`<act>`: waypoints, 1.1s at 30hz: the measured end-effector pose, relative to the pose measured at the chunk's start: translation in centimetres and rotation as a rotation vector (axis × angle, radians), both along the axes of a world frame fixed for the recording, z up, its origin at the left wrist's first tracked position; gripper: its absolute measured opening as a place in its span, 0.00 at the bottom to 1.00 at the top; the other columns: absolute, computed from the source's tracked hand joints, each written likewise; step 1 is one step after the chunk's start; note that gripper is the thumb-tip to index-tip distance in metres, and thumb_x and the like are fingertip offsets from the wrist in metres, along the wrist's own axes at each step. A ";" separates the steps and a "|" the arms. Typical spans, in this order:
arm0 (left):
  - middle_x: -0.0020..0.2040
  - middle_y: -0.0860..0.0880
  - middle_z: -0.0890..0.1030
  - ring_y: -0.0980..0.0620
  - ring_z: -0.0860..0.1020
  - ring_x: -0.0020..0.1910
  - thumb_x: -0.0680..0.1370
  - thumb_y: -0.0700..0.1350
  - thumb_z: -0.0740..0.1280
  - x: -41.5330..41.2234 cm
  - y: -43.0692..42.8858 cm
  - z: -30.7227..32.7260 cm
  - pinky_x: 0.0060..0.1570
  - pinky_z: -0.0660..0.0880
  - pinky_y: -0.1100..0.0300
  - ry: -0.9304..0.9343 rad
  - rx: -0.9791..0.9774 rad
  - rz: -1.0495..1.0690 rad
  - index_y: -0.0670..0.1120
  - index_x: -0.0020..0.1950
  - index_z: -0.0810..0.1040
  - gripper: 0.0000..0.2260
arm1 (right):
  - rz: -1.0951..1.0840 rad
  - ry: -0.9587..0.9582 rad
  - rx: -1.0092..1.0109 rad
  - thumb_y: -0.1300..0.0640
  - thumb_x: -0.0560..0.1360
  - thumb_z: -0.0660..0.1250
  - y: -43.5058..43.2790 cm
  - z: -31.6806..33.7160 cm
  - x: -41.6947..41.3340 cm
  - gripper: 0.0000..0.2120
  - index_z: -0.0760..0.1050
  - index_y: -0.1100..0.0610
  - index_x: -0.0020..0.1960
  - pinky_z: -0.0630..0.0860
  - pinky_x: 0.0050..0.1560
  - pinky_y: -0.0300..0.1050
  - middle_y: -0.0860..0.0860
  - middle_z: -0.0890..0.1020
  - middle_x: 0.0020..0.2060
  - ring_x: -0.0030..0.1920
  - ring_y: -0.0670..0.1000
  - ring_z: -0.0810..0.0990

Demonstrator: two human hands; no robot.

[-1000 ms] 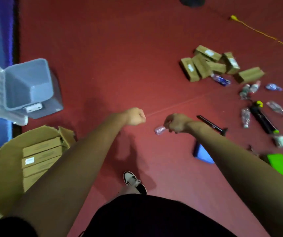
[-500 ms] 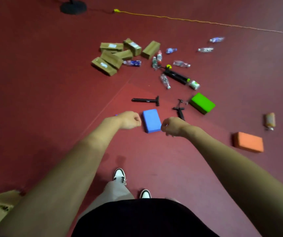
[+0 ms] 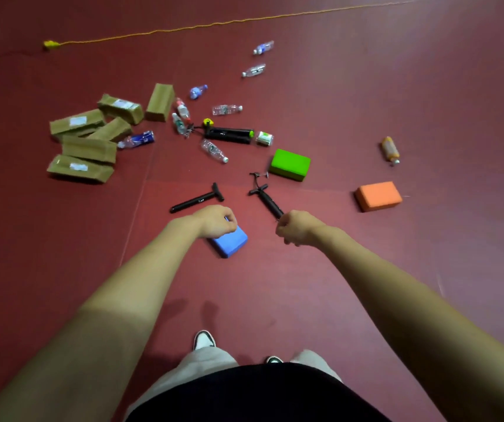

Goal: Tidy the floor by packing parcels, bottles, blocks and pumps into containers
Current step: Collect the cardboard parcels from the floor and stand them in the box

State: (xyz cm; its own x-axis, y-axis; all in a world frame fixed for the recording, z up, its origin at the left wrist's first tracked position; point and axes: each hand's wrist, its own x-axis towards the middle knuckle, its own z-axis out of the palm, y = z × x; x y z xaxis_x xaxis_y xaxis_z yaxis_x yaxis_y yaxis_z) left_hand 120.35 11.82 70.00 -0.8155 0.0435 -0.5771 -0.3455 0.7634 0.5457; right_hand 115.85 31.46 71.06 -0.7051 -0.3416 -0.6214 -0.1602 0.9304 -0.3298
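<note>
Even, rather dim overhead light falls on the matte dark-red floor; soft, faint shadows pool just ahead of the white-and-black shoe. The wide lens bows the thin yellow cord and stretches the bare forearms toward the lower corners; the far clear plastic bottles look soft and smeared.
</note>
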 end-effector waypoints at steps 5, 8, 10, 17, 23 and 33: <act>0.45 0.46 0.78 0.49 0.73 0.41 0.76 0.40 0.61 -3.9 -7.2 0.6 0.45 0.73 0.58 0.004 0.047 -0.041 0.46 0.46 0.77 0.05 | -0.026 0.083 0.072 0.58 0.77 0.57 -6.7 -0.2 -2.2 0.14 0.78 0.61 0.57 0.74 0.54 0.47 0.58 0.81 0.55 0.51 0.58 0.77; 0.44 0.46 0.78 0.49 0.73 0.40 0.77 0.39 0.61 -5.5 -11.3 1.0 0.45 0.73 0.58 0.000 0.042 -0.054 0.44 0.47 0.76 0.05 | 0.016 0.083 0.127 0.57 0.77 0.57 -11.0 0.0 -3.2 0.15 0.77 0.59 0.58 0.72 0.52 0.45 0.58 0.79 0.57 0.57 0.58 0.77; 0.43 0.47 0.77 0.49 0.73 0.38 0.77 0.40 0.61 -6.8 -13.8 1.2 0.44 0.72 0.59 -0.005 0.034 -0.054 0.44 0.47 0.76 0.05 | 0.040 0.060 0.128 0.57 0.77 0.57 -13.6 0.0 -4.4 0.15 0.77 0.59 0.59 0.73 0.53 0.45 0.57 0.80 0.57 0.58 0.58 0.77; 0.42 0.46 0.78 0.48 0.74 0.38 0.76 0.41 0.62 -12.4 -22.5 -1.0 0.44 0.72 0.59 -0.027 0.031 -0.032 0.45 0.48 0.77 0.05 | 0.046 0.049 0.090 0.59 0.76 0.57 -22.0 -2.1 -11.0 0.15 0.77 0.62 0.57 0.76 0.48 0.46 0.59 0.82 0.54 0.49 0.57 0.79; 0.44 0.46 0.78 0.48 0.74 0.40 0.76 0.40 0.62 -20.8 -30.2 -2.9 0.49 0.76 0.55 -0.058 -0.013 -0.058 0.46 0.46 0.77 0.05 | -0.029 0.053 0.015 0.54 0.77 0.59 -29.1 -5.4 -19.1 0.13 0.79 0.58 0.53 0.75 0.52 0.46 0.58 0.83 0.50 0.52 0.58 0.79; 0.45 0.48 0.76 0.50 0.72 0.41 0.77 0.40 0.61 -31.5 -43.1 -2.2 0.44 0.69 0.62 -0.117 0.022 -0.038 0.46 0.48 0.76 0.05 | -0.064 -0.017 0.033 0.54 0.77 0.59 -42.2 -5.0 -30.9 0.13 0.78 0.56 0.55 0.76 0.53 0.45 0.56 0.83 0.49 0.52 0.56 0.80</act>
